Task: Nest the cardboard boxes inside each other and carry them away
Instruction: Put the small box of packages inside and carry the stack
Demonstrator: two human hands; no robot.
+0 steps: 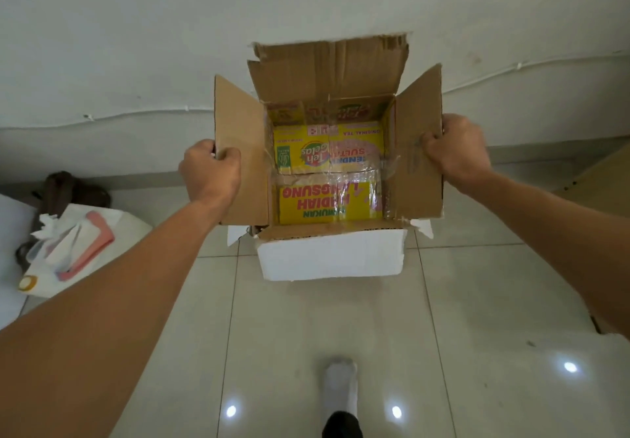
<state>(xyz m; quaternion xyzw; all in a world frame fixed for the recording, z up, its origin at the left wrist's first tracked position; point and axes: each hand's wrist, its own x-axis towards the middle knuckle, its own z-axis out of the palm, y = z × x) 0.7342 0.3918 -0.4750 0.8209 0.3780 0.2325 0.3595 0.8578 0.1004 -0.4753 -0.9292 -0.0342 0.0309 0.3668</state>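
An open brown cardboard box (361,72) hangs above the tiled floor, held up in front of me. Its four flaps stand out, and the near flap shows white on its outer face. Inside lies a yellow printed box (324,202) with red lettering, sitting flat against the bottom under strips of clear tape. My left hand (210,171) grips the edge of the left flap. My right hand (453,144) grips the edge of the right flap. Both arms are stretched forward.
A white wall with a thin cable rises right behind the box. At the left lie white bags (81,243) with a pink item and a roll of tape (28,282). More cardboard (603,175) shows at the right edge. My socked foot (341,390) stands on the glossy tiles.
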